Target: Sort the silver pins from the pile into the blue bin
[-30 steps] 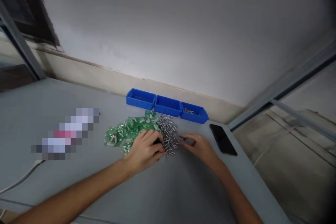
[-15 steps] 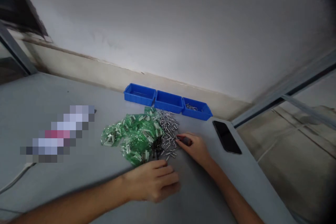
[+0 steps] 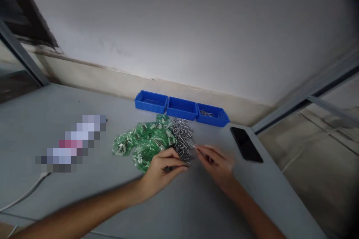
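Observation:
My right hand (image 3: 217, 162) is at the right edge of a heap of silver metal pins (image 3: 182, 134) that look like blind rivets. Its thumb and forefinger pinch one silver pin (image 3: 193, 146), while the other fingers curl in and blur slightly. My left hand (image 3: 164, 168) reaches over the near side of the heap, thumb and fingertips drawn together. What lies at those fingertips, if anything, is too small to make out. Green-tinted clear bags (image 3: 151, 138) holding white pieces and metal pins lie beside the heap, partly behind my left hand.
Three blue bins stand in a row by the wall: a left bin (image 3: 151, 107), a middle bin (image 3: 181, 114) and a right bin (image 3: 213, 120) with some pins (image 3: 206, 113) inside. A black phone (image 3: 246, 145) lies at the table's right edge. A pixelated object (image 3: 71, 143) with a cable (image 3: 25, 193) is at left.
My left hand has moved forward to the heap, its thumb and fingers now extended together. My right hand has drawn slightly back and right, a silver pin showing at its fingertips. The view has shifted slightly.

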